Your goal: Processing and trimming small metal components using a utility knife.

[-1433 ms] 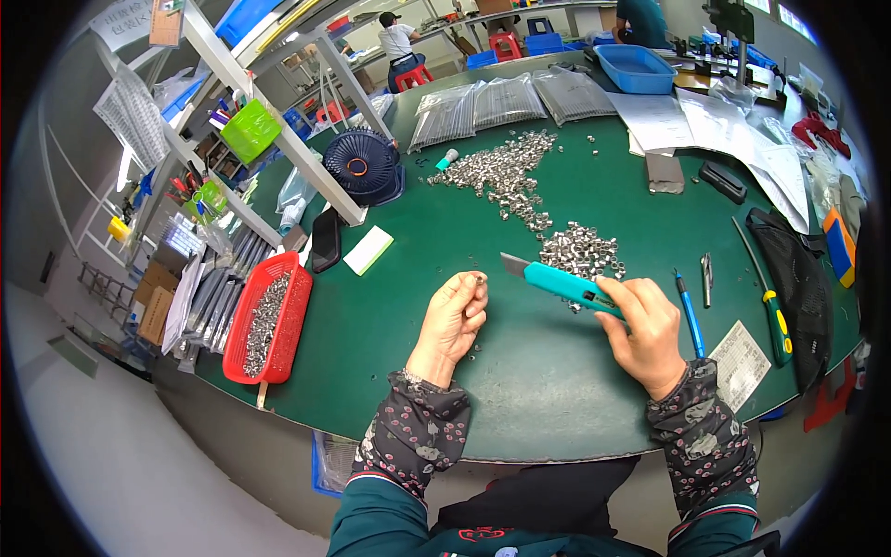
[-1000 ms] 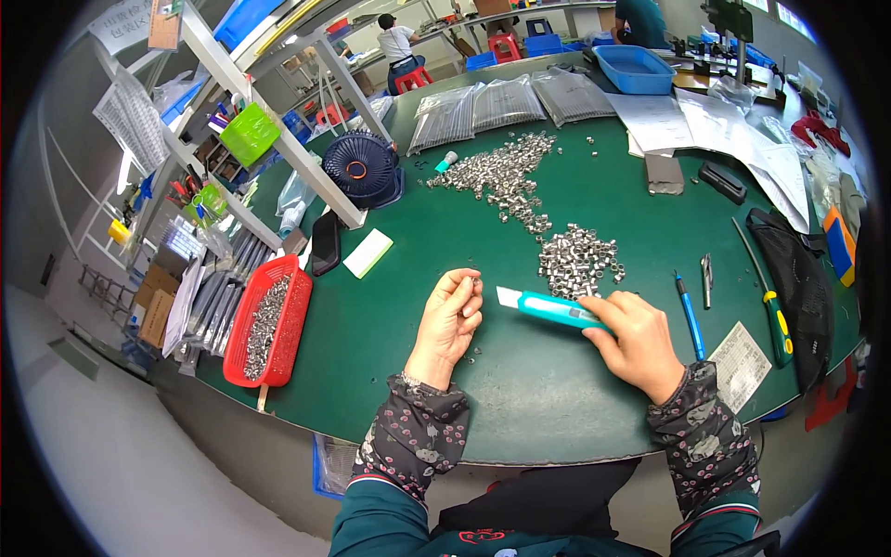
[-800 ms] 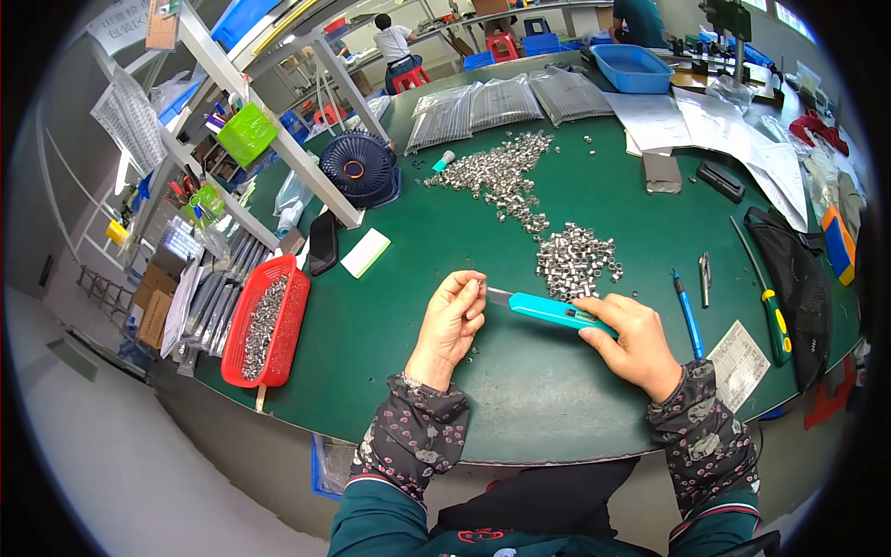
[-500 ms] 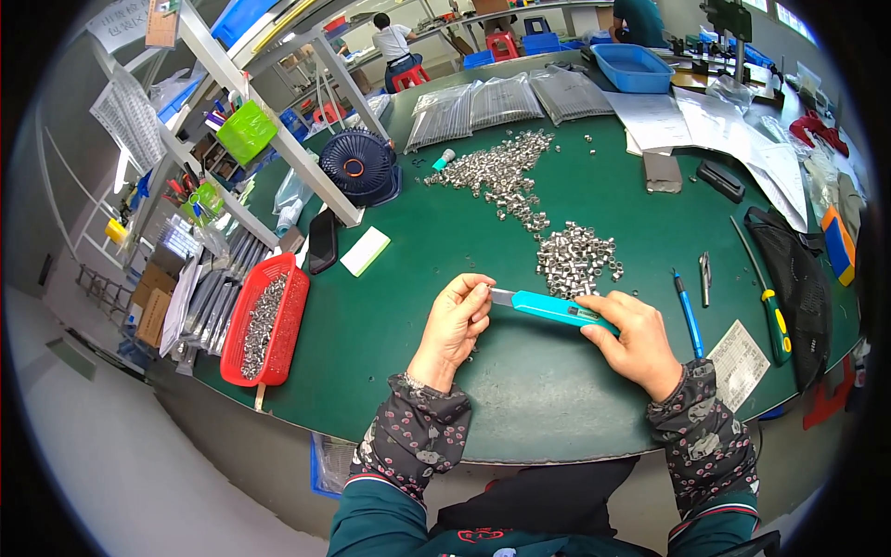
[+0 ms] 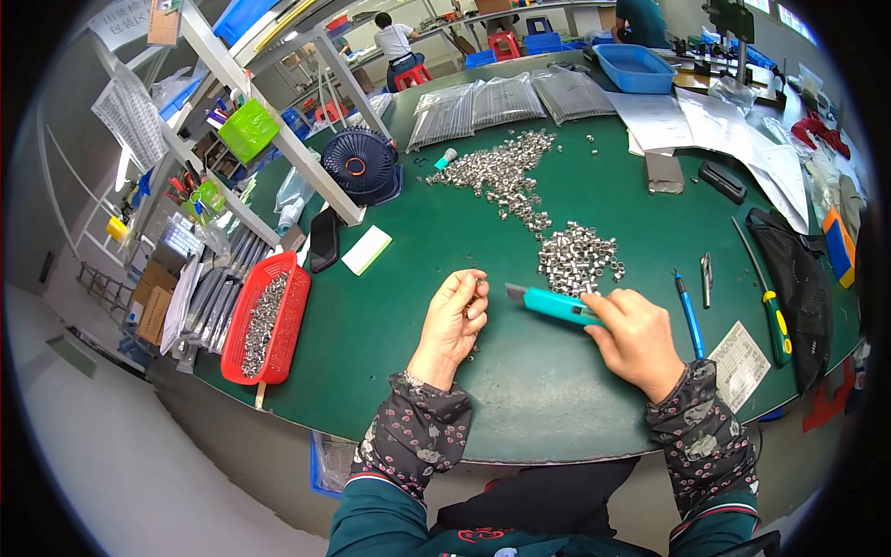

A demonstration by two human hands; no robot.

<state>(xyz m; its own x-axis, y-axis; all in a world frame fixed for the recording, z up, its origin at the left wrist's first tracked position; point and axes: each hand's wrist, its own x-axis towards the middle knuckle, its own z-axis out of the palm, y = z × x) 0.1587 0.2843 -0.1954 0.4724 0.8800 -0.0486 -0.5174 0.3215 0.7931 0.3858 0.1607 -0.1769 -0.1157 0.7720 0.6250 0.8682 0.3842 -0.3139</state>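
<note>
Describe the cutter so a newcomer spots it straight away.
On the big green table, find the nearer pile of small metal pieces. Just below it in the picture, the right hand holds the cutter, its blade pointing toward the left hand. Unlike the slim blue pen-like tool lying nearby, it has a broad teal handle.

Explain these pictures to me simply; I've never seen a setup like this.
There is no robot here, just one person working bare-handed. Every picture comes from a wide fisheye camera worn on the head, looking down, so straight edges bend. The left hand pinches a small, shiny metal piece, mostly hidden. The right hand holds a teal, long-handled cutter knife, its grey blade pointing toward the left hand without touching it. On the dark green tabletop lie many short, silvery metal rings. At the left, a red plastic basket holds more metal pieces.
</note>
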